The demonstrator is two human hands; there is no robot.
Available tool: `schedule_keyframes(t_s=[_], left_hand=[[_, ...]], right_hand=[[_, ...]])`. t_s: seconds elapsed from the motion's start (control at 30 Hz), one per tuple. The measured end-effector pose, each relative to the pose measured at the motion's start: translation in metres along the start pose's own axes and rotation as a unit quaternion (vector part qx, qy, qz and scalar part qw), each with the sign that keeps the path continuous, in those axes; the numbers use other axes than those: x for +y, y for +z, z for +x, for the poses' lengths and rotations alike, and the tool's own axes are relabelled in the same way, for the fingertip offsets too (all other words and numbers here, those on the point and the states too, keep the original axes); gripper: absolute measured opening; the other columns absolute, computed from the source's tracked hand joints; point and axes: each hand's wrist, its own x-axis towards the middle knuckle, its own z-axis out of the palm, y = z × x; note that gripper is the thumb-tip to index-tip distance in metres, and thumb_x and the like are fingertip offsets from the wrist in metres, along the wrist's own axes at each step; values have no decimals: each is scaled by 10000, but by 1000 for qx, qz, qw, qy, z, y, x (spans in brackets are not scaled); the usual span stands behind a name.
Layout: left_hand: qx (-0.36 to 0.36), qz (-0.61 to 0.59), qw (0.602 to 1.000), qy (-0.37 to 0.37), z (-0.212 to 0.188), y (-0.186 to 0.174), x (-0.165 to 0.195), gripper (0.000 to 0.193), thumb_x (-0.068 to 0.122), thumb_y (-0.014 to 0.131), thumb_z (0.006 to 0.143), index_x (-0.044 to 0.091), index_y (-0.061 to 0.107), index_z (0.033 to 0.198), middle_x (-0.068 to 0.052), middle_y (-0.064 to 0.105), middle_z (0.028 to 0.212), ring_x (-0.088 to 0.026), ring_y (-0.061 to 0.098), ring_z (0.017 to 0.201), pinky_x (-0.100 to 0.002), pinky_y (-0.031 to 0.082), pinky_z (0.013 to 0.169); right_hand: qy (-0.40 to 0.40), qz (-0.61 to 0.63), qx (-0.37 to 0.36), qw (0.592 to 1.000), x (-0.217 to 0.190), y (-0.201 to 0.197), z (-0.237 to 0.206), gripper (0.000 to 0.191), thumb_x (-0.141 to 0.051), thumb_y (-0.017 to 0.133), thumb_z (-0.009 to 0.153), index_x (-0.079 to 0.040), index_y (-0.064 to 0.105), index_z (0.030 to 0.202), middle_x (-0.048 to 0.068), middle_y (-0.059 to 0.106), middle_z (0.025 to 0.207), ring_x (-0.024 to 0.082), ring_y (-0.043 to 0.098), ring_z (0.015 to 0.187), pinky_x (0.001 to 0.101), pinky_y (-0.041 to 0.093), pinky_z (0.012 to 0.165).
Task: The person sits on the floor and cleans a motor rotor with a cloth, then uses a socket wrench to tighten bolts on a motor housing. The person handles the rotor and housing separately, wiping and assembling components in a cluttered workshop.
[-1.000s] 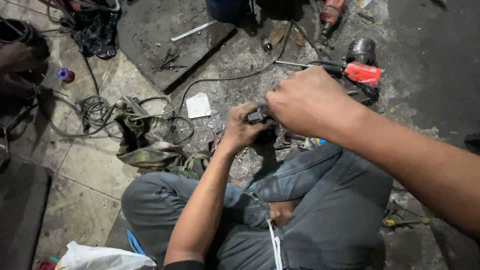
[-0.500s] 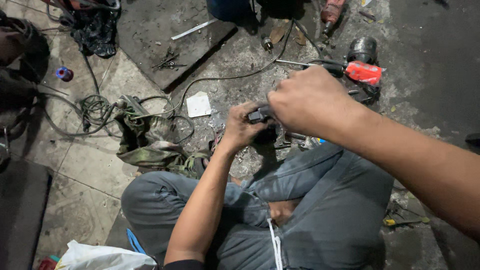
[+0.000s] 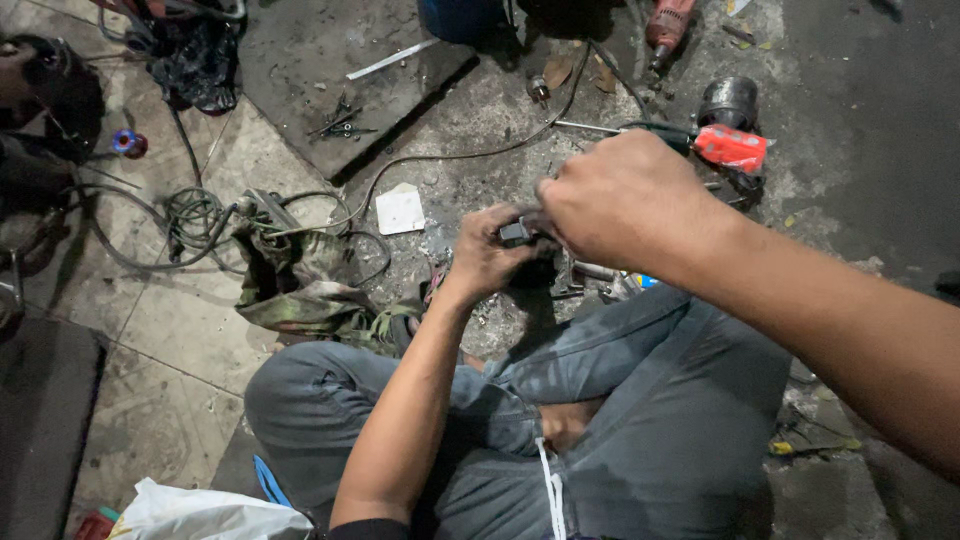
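I sit cross-legged on a dirty workshop floor in grey trousers. My left hand grips a small dark metal part low over the floor in front of my knees. Close to the camera, my right hand is closed around something at the same part; its fingers hide what it holds. Both hands meet at the part, and what lies under them is hidden.
A red-handled tool and a dark round can lie behind my hands. A camouflage cloth and coiled cable lie left. A white paper scrap, a dark metal plate and a red drill lie farther back. A white bag sits near left.
Both hands stay together at the small part, with only slight shifts. On the far left edge a dark shape has shifted a little.
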Motion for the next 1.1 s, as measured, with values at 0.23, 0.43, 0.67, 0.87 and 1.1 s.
schedule_keyframes(t_s=[0.23,0.43,0.67,0.87,1.1], left_hand=[[2,-16,1000,-17,1,-2,5,391,214,881,752,73,759,1096,-88,751,926,-204,707,823,-333,559,760],[1,-27,1000,-7,0,-4,13,420,209,866,755,77,747,1136,-91,756,973,-212,716,873,-336,562,799],[13,2,1000,0,0,-2,3,434,224,888,747,66,736,1122,-90,764,962,-220,713,867,-349,562,811],[-16,15,999,-30,0,1,0,371,227,873,765,98,766,1095,-73,765,956,-218,719,846,-333,571,764],[-5,11,1000,-11,0,-1,0,381,219,872,750,66,745,1075,-103,742,926,-255,706,832,-365,547,757]], right_hand=[[-8,16,62,998,1,7,1,418,-518,647,901,-115,690,1002,103,740,825,304,744,798,436,576,673],[-40,9,111,993,2,11,0,436,-383,708,764,-113,671,1105,81,737,988,289,746,831,420,572,645],[-44,18,132,990,2,5,-1,457,-394,703,820,-87,623,1149,66,725,999,284,741,831,424,576,643],[-45,22,115,992,-1,3,-2,268,-291,654,866,-105,660,1059,90,736,928,296,745,787,431,569,603],[-21,-3,39,999,1,10,-1,260,-361,684,895,-120,684,994,117,739,903,307,740,834,436,588,695]])
